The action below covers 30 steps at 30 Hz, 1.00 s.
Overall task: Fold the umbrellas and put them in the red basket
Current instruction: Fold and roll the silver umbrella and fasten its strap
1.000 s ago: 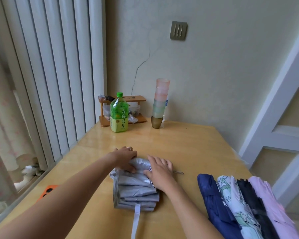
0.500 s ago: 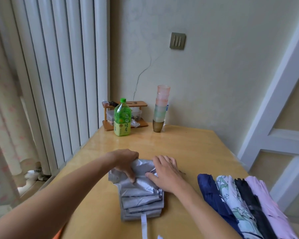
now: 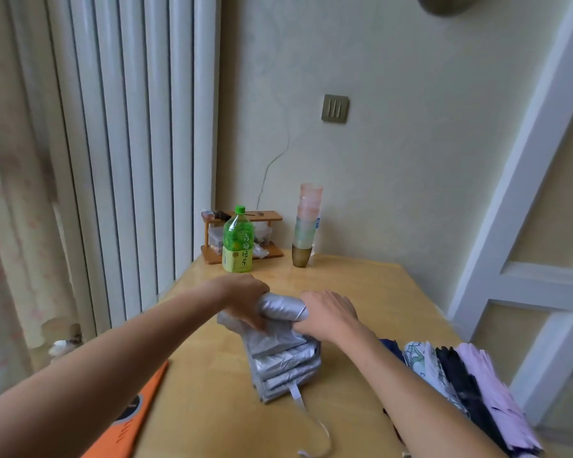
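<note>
A silver umbrella lies flat in pleats on the wooden table, its far end rolled into a thick tube. My left hand grips the left side of that roll, fingers curled over it. On the roll's right end, my right hand holds the fabric with its fingers wrapped around. The umbrella's white strap trails toward me. Several folded umbrellas lie side by side at the right: navy, white patterned, black, pink. No red basket is in view.
At the table's far edge stand a green tea bottle, a small wooden rack and a stack of plastic cups. An orange flat object sits at lower left. A white radiator stands on the left, a door frame on the right.
Both hands have rolled the silver umbrella's far end up into a thicker tube toward me. The view has tilted upward and the strap now shows more.
</note>
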Tool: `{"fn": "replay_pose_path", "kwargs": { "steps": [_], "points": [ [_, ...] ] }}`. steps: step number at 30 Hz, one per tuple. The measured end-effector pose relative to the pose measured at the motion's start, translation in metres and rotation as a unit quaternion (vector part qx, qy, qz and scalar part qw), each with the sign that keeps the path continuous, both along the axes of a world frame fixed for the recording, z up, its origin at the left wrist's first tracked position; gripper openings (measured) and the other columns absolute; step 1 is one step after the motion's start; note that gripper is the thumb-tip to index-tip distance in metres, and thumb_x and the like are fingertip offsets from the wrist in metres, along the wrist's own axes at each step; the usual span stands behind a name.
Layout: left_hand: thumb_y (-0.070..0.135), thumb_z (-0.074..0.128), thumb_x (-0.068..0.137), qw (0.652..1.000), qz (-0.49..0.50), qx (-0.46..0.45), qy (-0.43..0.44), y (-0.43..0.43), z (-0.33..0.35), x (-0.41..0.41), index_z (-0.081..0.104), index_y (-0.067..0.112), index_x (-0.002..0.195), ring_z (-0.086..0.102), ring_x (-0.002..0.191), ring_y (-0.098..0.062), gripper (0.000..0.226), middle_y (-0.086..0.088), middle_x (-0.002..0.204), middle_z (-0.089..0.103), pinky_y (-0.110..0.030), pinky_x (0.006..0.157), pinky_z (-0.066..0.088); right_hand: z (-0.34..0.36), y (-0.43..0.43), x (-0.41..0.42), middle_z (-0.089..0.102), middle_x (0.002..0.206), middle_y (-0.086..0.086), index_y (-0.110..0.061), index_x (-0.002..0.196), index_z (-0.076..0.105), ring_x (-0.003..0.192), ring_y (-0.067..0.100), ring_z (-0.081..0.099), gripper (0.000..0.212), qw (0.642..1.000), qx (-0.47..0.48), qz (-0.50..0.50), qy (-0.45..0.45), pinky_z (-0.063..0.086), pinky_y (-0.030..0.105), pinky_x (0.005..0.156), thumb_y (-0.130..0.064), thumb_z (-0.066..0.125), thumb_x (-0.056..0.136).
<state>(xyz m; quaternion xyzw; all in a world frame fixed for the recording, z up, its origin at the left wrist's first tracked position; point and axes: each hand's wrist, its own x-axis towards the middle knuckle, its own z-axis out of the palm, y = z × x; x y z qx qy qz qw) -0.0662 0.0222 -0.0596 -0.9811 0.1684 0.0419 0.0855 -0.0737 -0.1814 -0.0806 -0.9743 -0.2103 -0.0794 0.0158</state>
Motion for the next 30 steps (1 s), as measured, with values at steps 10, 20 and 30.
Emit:
{"fn": "replay_pose_path", "kwargs": {
  "steps": [10, 20, 30],
  "points": [
    [0.049, 0.087, 0.070, 0.999, 0.014, -0.048, 0.009, 0.000, 0.015, -0.009, 0.071, 0.023, 0.110, 0.067, 0.087, -0.020, 0.051, 0.003, 0.099, 0.073, -0.032, 0.076, 0.056, 0.023, -0.007, -0.005, 0.062, 0.093, 0.001, -0.018, 0.092, 0.057, 0.084, 0.029, 0.057, 0.038, 1.000, 0.012, 0.013, -0.008, 0.036, 0.035, 0.061, -0.052, 0.070, 0.080],
    [0.050, 0.080, 0.075, 0.995, 0.034, -0.074, 0.064, -0.002, 0.016, -0.019, 0.069, 0.023, 0.104, 0.066, 0.084, -0.019, 0.041, 0.003, 0.093, 0.070, -0.035, 0.076, 0.056, 0.021, -0.007, -0.012, 0.061, 0.090, 0.002, -0.017, 0.090, 0.058, 0.079, 0.027, 0.059, 0.032, 0.998, -0.053, -0.015, 0.017, 0.040, 0.034, 0.062, -0.043, 0.073, 0.080],
    [0.037, 0.079, 0.079, 0.990, 0.011, -0.095, -0.099, 0.014, 0.001, -0.031, 0.072, 0.019, 0.103, 0.067, 0.081, -0.014, 0.031, 0.006, 0.089, 0.071, -0.030, 0.071, 0.059, 0.021, -0.023, 0.000, 0.061, 0.078, 0.000, -0.013, 0.088, 0.064, 0.064, 0.020, 0.051, 0.042, 0.989, 0.045, -0.022, 0.139, 0.037, 0.033, 0.059, -0.049, 0.078, 0.072]
  ]
}}
